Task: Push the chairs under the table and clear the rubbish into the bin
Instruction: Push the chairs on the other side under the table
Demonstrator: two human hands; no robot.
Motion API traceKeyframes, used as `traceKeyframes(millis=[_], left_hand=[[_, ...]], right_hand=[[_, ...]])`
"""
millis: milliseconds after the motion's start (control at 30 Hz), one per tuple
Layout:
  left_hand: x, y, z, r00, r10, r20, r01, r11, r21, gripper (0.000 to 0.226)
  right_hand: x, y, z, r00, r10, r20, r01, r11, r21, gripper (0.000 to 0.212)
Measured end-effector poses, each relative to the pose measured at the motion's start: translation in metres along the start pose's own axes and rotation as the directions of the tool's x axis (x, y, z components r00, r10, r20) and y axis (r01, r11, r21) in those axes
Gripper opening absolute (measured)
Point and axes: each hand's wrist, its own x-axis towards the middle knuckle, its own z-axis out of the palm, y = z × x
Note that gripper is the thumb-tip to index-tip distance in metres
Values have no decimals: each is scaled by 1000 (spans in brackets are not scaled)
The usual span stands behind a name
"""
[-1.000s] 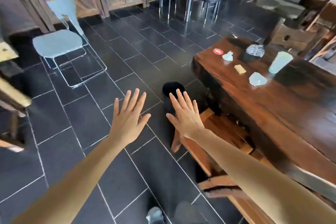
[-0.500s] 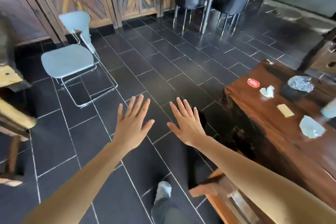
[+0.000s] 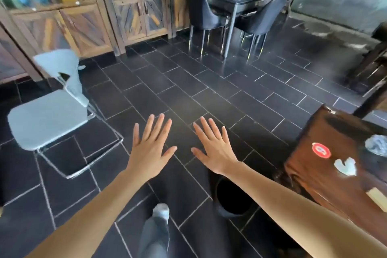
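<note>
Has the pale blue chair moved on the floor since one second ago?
Cannot tell. The head camera itself turned, so everything shifts in the picture. The pale blue chair sits just as near the wooden cabinets as before.

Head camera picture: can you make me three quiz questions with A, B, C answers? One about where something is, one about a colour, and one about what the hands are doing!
1. Where is the black bin?
A. On the floor beside the wooden table
B. On top of the wooden table
C. On the seat of the chair

2. What colour is the chair standing alone on the left?
A. Red
B. Pale blue
C. Black

3. What are the left hand and right hand doing?
A. Both gripping the chair
B. One holding rubbish
C. Both open and holding nothing

Answers:
1. A, since the bin's dark opening sits on the tiles next to the table's end.
2. B, since its seat and back are pale blue on a metal frame.
3. C, since all the fingers are spread above bare floor.
</note>
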Motion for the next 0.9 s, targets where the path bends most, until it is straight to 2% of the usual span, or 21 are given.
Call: traceKeyframes(millis=[167, 333, 633, 767, 900], left_hand=[[151, -43, 14, 985, 171, 21, -171, 985, 3, 77], [291, -39, 25, 928, 371, 46, -369, 929, -34, 78], [494, 51, 78, 788, 612, 70, -599, 788, -143, 71], [596, 94, 92, 745, 660, 98, -645, 749, -149, 70], [687, 140, 102, 701, 703, 119, -687, 711, -151, 70]], right_hand=[[115, 34, -3, 985, 167, -49, -165, 986, 31, 71], [195, 81, -18, 931, 354, -94, -347, 934, 79, 71], [280, 238, -20, 772, 627, -107, -619, 779, 103, 74], [336, 315, -39, 724, 683, -99, -669, 730, 142, 74], [385, 386, -69, 713, 692, -110, -677, 721, 150, 73]])
